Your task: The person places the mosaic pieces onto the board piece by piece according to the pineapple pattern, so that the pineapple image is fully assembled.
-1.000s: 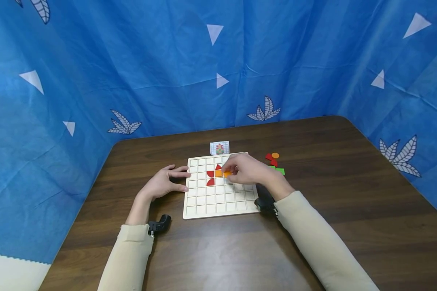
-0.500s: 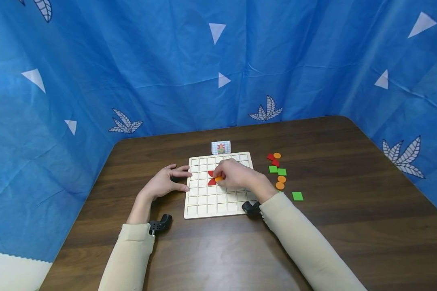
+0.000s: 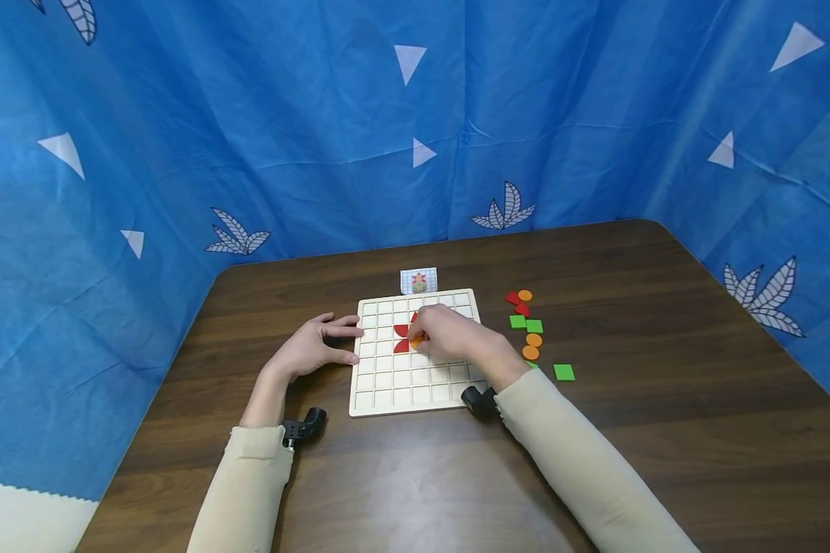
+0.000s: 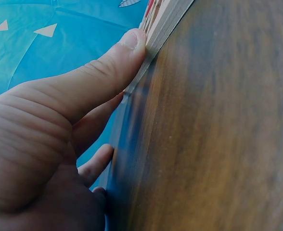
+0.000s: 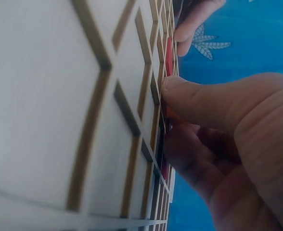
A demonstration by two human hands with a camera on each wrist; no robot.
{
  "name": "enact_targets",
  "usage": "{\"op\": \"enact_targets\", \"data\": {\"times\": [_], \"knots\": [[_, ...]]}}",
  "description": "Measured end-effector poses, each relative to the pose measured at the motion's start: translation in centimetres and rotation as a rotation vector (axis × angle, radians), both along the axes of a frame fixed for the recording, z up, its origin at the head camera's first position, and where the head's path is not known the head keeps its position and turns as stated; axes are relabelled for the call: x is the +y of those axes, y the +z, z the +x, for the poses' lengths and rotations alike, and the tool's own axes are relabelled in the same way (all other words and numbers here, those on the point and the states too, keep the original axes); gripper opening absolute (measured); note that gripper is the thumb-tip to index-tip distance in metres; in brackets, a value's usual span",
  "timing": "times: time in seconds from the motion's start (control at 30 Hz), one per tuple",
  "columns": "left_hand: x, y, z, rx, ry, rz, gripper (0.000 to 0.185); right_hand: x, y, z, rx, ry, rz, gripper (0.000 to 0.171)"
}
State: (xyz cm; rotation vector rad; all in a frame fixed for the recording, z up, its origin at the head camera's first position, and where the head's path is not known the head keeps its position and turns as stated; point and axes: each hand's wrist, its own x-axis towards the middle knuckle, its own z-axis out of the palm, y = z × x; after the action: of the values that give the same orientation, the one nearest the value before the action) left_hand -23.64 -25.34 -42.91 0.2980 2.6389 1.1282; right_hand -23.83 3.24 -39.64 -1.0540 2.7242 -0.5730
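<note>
A white grid board (image 3: 383,379) lies on the table, with red quarter-round pieces (image 3: 401,346) set in its cells. My right hand (image 3: 449,334) is over the middle of the board. Its thumb and forefinger pinch a small orange piece (image 3: 416,342) at a cell beside the lower red piece; the fingers hide much of its outline. In the right wrist view, the orange piece (image 5: 171,113) shows between thumb and finger, close against the grid. My left hand (image 3: 310,347) has its fingers extended, thumb and fingertips touching the board's left edge. The left wrist view shows the thumb (image 4: 108,67) against that edge.
Right of the board lie loose green squares (image 3: 563,372), orange rounds (image 3: 534,339) and red pieces (image 3: 522,309). A small printed pattern card (image 3: 418,281) lies behind the board. Blue curtain (image 3: 360,115) hangs around the brown table (image 3: 401,484).
My right hand has moved left and slightly nearer with the orange piece, then lowered it slightly at the cell. The loose pieces on the right came into view. My left hand stays still.
</note>
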Motion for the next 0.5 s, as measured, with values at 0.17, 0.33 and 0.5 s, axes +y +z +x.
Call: {"op": "enact_targets", "data": {"times": [0.17,0.33,0.5], "knots": [[0.1,-0.1,0.1,-0.004,0.001,-0.001,0.047,0.1,0.2,0.4,0.004,-0.020,0.036,0.016],[0.2,-0.2,0.0,-0.012,0.001,-0.001,0.047,1.5,0.4,1.0,0.004,-0.022,-0.001,0.014],[0.0,0.0,-0.1,-0.005,0.004,-0.003,0.050,3.9,0.7,1.7,0.001,-0.037,-0.017,0.016]]}}
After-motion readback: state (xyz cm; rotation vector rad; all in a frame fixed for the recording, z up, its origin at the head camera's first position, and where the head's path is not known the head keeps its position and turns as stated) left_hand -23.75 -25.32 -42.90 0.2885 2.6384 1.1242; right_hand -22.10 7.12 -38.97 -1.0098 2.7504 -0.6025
